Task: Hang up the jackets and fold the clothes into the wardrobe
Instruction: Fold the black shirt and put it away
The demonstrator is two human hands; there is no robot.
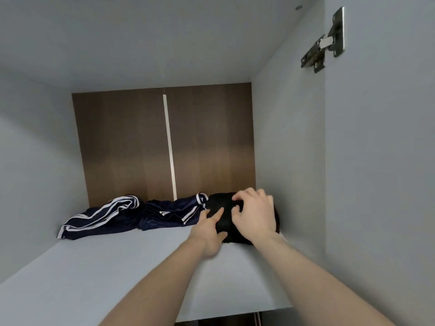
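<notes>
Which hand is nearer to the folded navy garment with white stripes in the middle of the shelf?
Left. The left hand is right beside the navy garment, pressing the black garment; the right hand lies farther right, on top of the black garment.

shelf [117,267] front bare, navy clothes [131,215] behind

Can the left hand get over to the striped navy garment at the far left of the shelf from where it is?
Probably yes. The left hand rests on the black folded garment at the right; the bare shelf in front of the striped navy garment leaves an open sideways path, with nothing standing between.
</notes>
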